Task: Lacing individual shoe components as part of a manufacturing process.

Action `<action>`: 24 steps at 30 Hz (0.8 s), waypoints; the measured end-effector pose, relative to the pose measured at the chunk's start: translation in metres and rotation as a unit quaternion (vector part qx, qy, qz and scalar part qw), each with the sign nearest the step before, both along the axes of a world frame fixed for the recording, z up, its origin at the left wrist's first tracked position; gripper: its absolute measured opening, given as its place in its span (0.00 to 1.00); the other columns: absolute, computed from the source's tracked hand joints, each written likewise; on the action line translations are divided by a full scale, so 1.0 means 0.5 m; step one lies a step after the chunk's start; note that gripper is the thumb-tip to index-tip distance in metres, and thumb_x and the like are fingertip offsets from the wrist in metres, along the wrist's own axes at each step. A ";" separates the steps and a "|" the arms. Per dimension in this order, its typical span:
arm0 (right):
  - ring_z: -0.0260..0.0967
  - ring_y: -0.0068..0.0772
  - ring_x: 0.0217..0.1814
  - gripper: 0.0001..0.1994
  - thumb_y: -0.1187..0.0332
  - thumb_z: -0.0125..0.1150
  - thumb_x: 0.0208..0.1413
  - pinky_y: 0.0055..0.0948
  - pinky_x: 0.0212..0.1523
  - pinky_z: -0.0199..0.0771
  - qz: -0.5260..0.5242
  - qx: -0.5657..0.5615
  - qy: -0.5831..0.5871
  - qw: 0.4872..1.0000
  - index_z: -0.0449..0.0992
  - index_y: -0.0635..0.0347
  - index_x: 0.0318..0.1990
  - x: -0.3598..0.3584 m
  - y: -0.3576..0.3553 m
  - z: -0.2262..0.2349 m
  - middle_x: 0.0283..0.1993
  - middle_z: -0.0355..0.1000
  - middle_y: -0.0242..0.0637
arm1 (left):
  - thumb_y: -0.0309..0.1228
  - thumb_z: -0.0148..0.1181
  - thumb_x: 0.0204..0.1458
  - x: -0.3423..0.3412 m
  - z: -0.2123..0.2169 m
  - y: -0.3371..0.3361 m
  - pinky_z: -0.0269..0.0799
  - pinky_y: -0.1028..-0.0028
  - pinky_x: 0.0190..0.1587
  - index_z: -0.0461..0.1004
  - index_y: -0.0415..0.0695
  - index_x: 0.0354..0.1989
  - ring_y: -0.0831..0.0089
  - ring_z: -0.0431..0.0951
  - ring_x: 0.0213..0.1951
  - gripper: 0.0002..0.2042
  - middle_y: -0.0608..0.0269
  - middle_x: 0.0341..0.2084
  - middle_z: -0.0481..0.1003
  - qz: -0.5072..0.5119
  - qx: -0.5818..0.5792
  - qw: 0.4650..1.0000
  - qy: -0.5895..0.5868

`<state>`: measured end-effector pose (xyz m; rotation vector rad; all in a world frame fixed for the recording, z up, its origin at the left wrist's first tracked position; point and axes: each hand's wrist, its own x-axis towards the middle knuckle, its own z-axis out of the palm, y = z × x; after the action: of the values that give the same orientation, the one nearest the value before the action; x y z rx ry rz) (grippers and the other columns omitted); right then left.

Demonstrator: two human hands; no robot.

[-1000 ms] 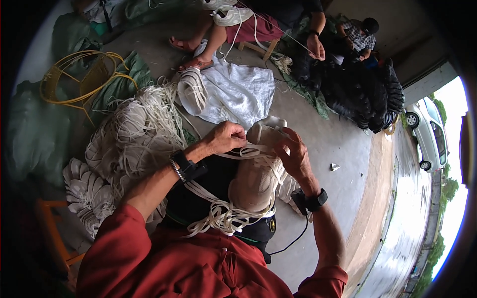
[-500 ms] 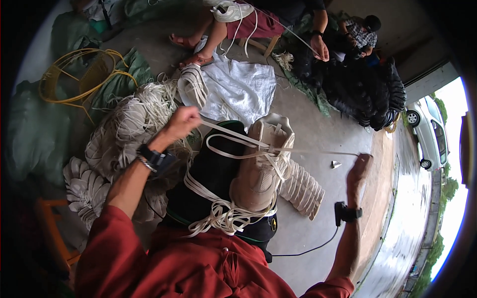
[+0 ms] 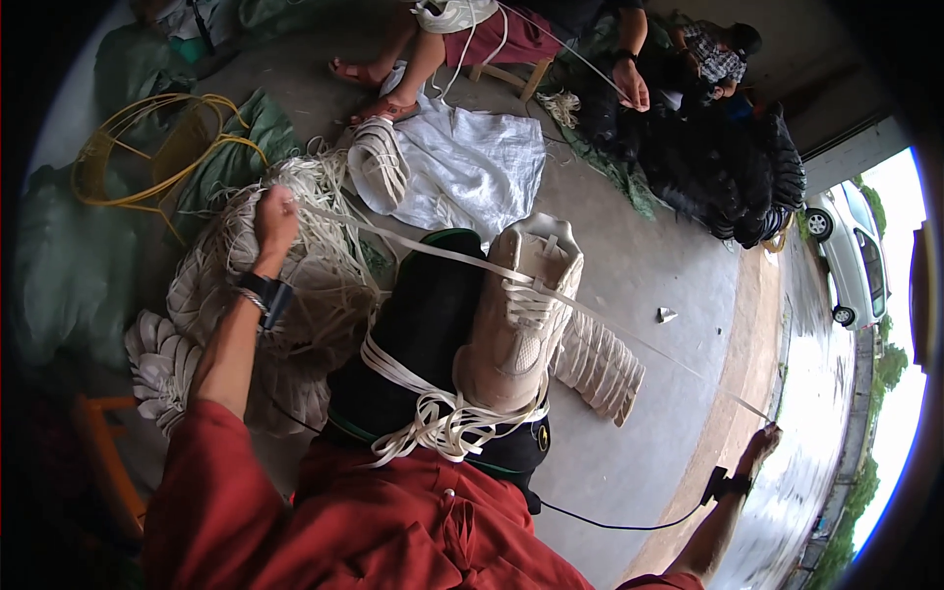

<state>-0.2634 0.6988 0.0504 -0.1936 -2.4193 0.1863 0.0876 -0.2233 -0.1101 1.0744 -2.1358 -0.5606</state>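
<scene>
Shoe: beige sneaker [image 3: 516,324] on the lap, over a black bag [image 3: 423,334]; long axis runs up-down in view, toe pointing away from the person.
Lace: flat white lace [image 3: 447,258] pulled taut through the eyelets, stretched from upper left to lower right.
Left hand [image 3: 275,218]: closed tight on one lace end.
Right hand [image 3: 762,447]: far out, pinching the other end; fingers hard to make out.
Around: loose lace pile [image 3: 315,256] beside the left arm, lace bundle [image 3: 598,362] right of the shoe, white sack [image 3: 472,167] beyond.
Others: seated people at the top, partly cut off.
</scene>
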 end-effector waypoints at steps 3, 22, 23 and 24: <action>0.66 0.39 0.39 0.20 0.55 0.45 0.58 0.37 0.37 0.67 0.058 -0.436 -0.061 0.896 0.64 0.63 0.48 0.012 -0.025 -0.095 0.45 0.68 0.44 | 0.22 0.57 0.38 -0.134 0.129 0.237 0.67 0.70 0.43 0.69 0.40 0.37 0.62 0.71 0.38 0.14 0.57 0.33 0.71 -0.219 0.050 0.965 0.137; 0.48 0.20 0.15 0.12 0.68 0.39 0.61 0.17 0.18 0.53 0.396 -0.843 -0.078 0.355 0.58 0.55 0.23 0.024 0.138 0.123 0.16 0.52 0.27 | 0.13 0.47 0.31 -0.272 0.270 0.518 0.63 0.65 0.53 0.69 0.40 0.41 0.58 0.64 0.55 0.22 0.55 0.54 0.63 -0.548 -0.040 0.836 0.002; 0.48 0.20 0.15 0.12 0.68 0.39 0.61 0.17 0.18 0.53 0.397 -0.847 -0.092 0.342 0.58 0.55 0.23 -0.001 0.132 0.067 0.16 0.52 0.27 | 0.13 0.47 0.31 -0.256 0.267 0.501 0.64 0.65 0.53 0.69 0.40 0.41 0.58 0.64 0.55 0.22 0.55 0.54 0.63 -0.537 -0.059 0.841 -0.021; 0.48 0.20 0.15 0.11 0.70 0.38 0.60 0.16 0.18 0.55 0.354 -0.854 -0.099 0.369 0.59 0.56 0.24 -0.008 0.117 0.044 0.16 0.52 0.27 | 0.13 0.47 0.31 -0.250 0.267 0.494 0.64 0.65 0.53 0.69 0.40 0.41 0.58 0.64 0.55 0.22 0.55 0.54 0.63 -0.528 -0.059 0.847 -0.025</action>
<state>-0.2674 0.7574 0.0723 0.0000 -1.1176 3.0517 -0.0374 0.0237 0.0232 -0.2793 -2.6412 -0.8526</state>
